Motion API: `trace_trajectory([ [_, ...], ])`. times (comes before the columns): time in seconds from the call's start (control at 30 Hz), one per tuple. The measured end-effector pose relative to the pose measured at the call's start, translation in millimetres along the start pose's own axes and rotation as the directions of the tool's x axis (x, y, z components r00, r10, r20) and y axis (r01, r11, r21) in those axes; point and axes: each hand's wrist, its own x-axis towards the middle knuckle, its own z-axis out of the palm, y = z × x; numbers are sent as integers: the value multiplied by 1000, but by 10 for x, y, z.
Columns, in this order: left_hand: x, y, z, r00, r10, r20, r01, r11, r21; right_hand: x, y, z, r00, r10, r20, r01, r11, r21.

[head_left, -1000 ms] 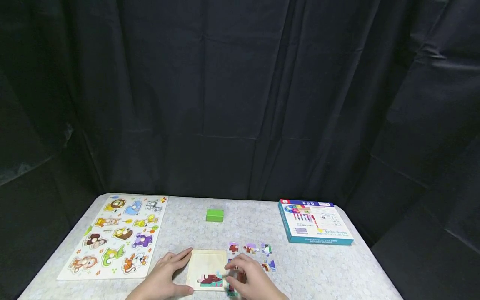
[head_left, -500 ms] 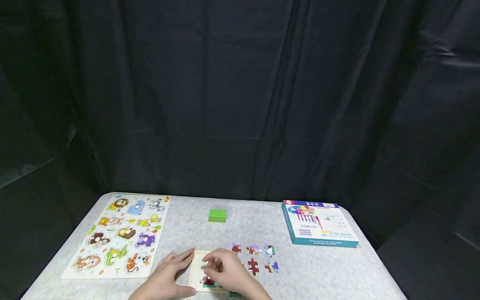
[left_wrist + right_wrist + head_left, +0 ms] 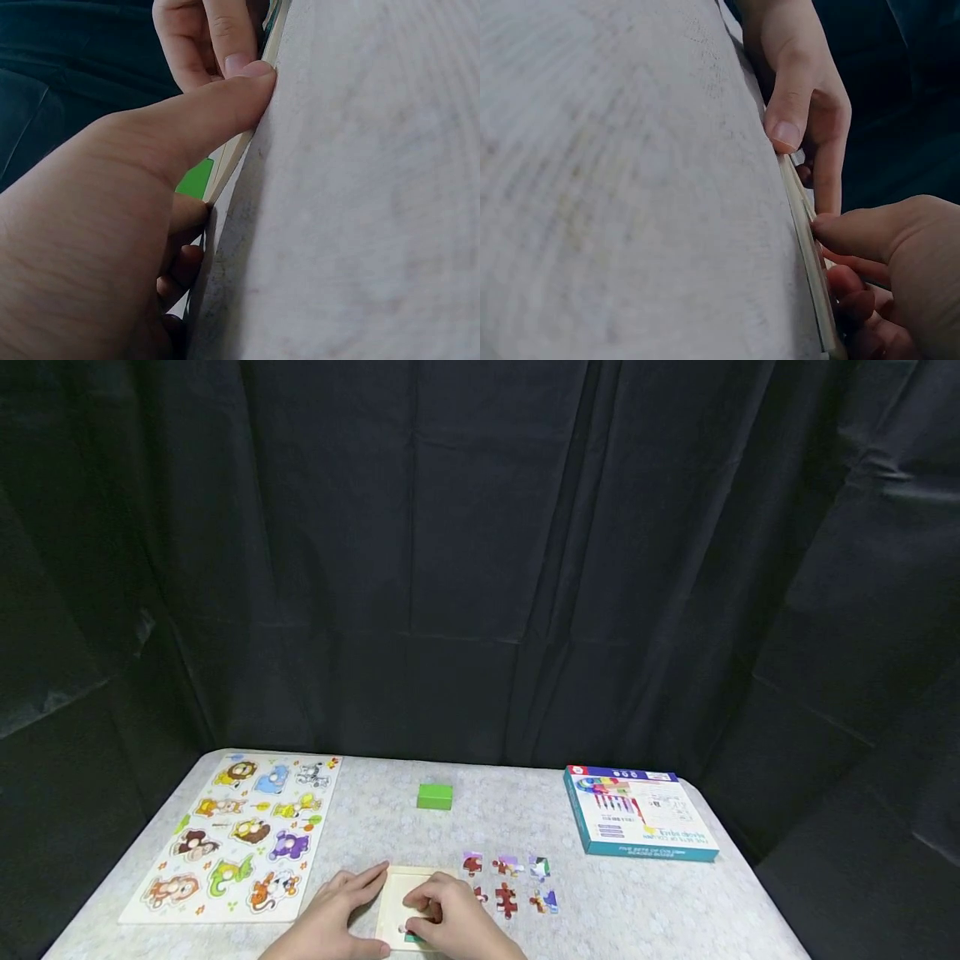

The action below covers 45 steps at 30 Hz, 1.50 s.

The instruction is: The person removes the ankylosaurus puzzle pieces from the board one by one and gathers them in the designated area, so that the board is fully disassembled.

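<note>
A shallow wooden puzzle tray (image 3: 397, 885) lies at the near middle of the table, with a few fitted pieces along its near side. My left hand (image 3: 333, 917) braces the tray's left side, index finger at the far corner and thumb (image 3: 232, 94) at the near one. Over the tray's near part, my right hand (image 3: 459, 920) pinches a puzzle piece, mostly hidden by the curled fingers. A green bit of picture (image 3: 412, 937) shows below its thumb. Right of the tray lie loose jigsaw pieces, among them a dark red one (image 3: 506, 901) and a purple-and-red one (image 3: 472, 863).
An animal puzzle board (image 3: 177, 860) covers the table's left side. A green block (image 3: 435, 797) stands beyond the tray. At the back right lies a flat teal-and-white box (image 3: 641, 814). Black cloth (image 3: 480, 560) hangs behind the table.
My right hand has moved left from the loose pieces onto the tray, then settled lower over its fitted pieces. The left hand stays at the tray's left side. The view shifts slightly.
</note>
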Motion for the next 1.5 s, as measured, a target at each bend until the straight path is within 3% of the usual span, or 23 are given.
trace_trajectory([
  [0.17,-9,-11,7,1000,0,10,0,1000,-10,-25,-36,-6,999,27,41,-27,1000,5],
  [0.33,-12,3,-10,1000,-2,16,2,1000,-16,-29,-123,-29,996,10,84,-7,999,-37],
  [0.5,-13,27,-31,999,-23,26,23,1000,-19,-26,-193,-33,993,40,107,-30,994,-102],
  [0.8,2,10,-8,999,-41,33,41,999,-15,-48,-86,-61,994,-10,108,4,998,60],
  [1.17,3,-19,7,999,-42,19,42,999,-4,-82,-116,-120,986,57,156,-68,995,69],
  [1.5,-2,10,-3,999,-44,32,45,999,-30,-88,-83,-129,984,54,169,-71,993,97],
])
